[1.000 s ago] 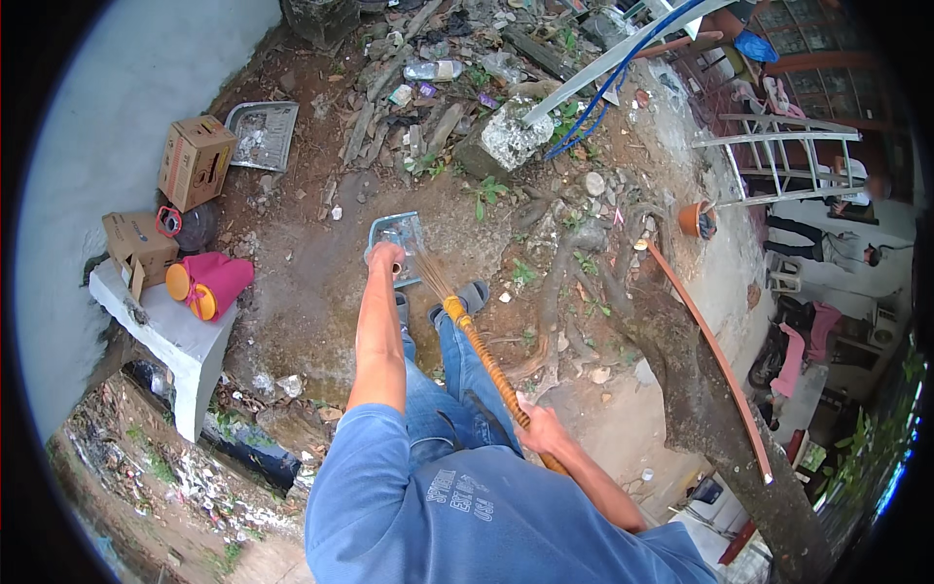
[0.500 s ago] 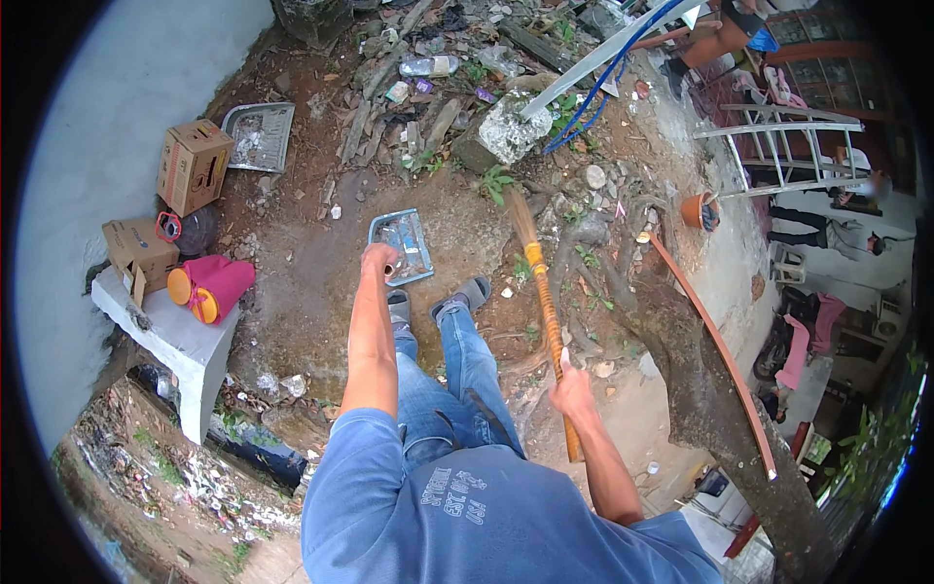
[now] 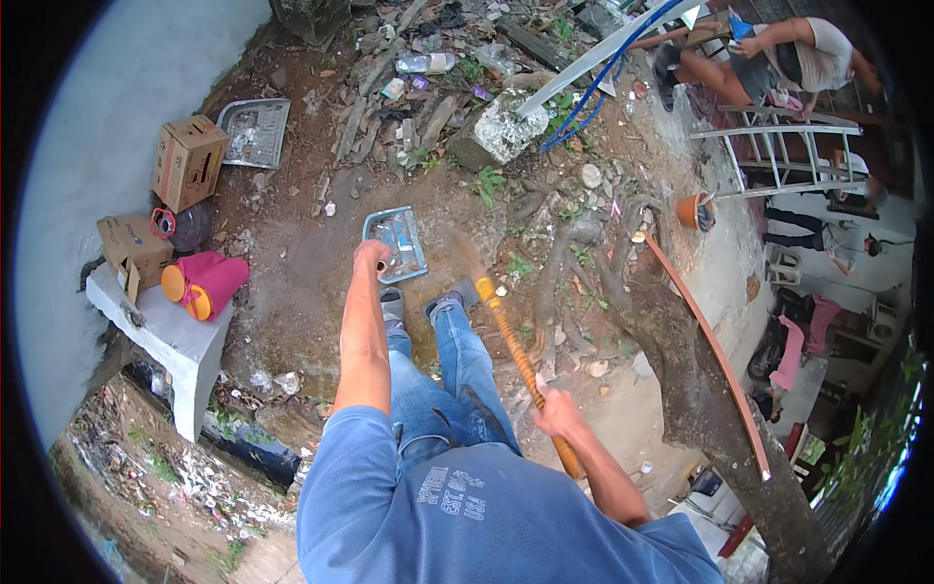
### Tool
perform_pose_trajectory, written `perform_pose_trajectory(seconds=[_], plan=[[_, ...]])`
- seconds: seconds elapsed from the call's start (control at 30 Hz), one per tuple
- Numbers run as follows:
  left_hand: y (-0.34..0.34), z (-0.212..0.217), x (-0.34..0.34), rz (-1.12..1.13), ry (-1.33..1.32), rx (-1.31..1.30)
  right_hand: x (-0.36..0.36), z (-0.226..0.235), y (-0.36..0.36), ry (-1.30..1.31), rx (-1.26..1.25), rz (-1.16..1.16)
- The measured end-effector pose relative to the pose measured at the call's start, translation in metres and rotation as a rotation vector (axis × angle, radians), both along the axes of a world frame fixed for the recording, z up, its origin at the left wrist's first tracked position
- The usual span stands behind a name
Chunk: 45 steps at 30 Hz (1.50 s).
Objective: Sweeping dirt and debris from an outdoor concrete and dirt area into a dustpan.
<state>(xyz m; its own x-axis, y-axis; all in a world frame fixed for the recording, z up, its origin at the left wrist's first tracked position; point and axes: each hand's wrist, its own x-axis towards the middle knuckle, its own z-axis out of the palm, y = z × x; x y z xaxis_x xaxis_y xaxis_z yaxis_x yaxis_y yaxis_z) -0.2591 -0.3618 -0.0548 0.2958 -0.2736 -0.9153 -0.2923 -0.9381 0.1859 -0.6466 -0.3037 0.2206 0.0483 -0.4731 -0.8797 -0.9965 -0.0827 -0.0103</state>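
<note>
Near ten o'clock the dustpan looks like smooth plastic; farther out, the carton is matt cardboard. The broom handle toward five is ribbed, faintly glossy, its bristles rough fibre. At twelve, a shiny clear-plastic bottle; at two, a metal ladder.

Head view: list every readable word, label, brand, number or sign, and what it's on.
Blue shirt: pale outlined lettering, wording withheld.
Upper cardboard box: dark print, too small to read.
Lower cardboard box: small mark, unreadable.
Plastic bottle: label too blurred.
</note>
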Motion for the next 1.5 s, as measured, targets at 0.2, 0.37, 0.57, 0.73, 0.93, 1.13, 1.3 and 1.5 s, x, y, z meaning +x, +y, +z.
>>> perform_pose_trajectory(seconds=[0.2, 0.37, 0.57, 0.73, 0.93, 1.13, 1.3, 1.5], plan=[[-0.005, 0.003, -0.010, -0.031, -0.036, 0.028, -0.007, 0.035, 0.022, -0.146, 0.092, 0.048], [-0.003, 0.001, -0.003, -0.450, 0.012, 0.041, 0.002, 0.039, 0.015, -0.129, 0.027, 0.017], [0.002, -0.008, 0.000, -0.272, 0.008, -0.044, 0.023, -0.010, -0.026, -0.119, -0.116, 0.090], [0.006, -0.015, -0.006, -0.228, 0.027, -0.028, 0.067, -0.045, -0.060, -0.062, -0.224, 0.141], [0.027, -0.046, 0.003, 0.133, 0.055, 0.090, 0.080, -0.080, -0.068, -0.088, -0.274, 0.174], [0.022, -0.033, 0.001, 0.097, 0.039, 0.097, 0.060, -0.037, -0.032, -0.173, -0.152, 0.206], [0.019, -0.014, 0.001, 0.072, 0.007, 0.102, 0.038, -0.001, -0.012, -0.170, 0.017, 0.157], [0.013, -0.004, 0.006, 0.154, 0.059, 0.005, 0.024, 0.007, 0.013, -0.159, 0.011, 0.130]])
